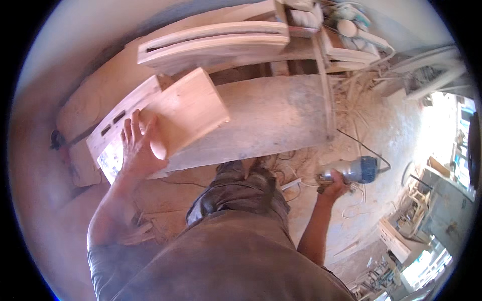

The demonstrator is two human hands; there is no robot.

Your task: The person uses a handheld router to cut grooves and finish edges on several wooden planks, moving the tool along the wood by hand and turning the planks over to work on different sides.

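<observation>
My left hand (136, 148) lies on a pale wooden board (135, 100) with two slots cut in it, its fingers spread over the wood. A smooth wooden panel (193, 108) rests against that board, just right of the hand. Both pieces are on a wide worn bench top (271, 113). Out to the right, away from the bench, my right hand (335, 188) is wrapped round a router (349, 171) with a silver body and a dark blue end. A black cord runs from the tool. Its cutting end is partly hidden by the hand.
A long slotted timber (216, 45) lies at the back of the bench. Another power tool (351, 27) and offcuts sit at the far right. Shavings and loose cords (288, 183) litter the floor. Wood scraps (396, 238) and a grey metal cabinet (449, 205) stand right.
</observation>
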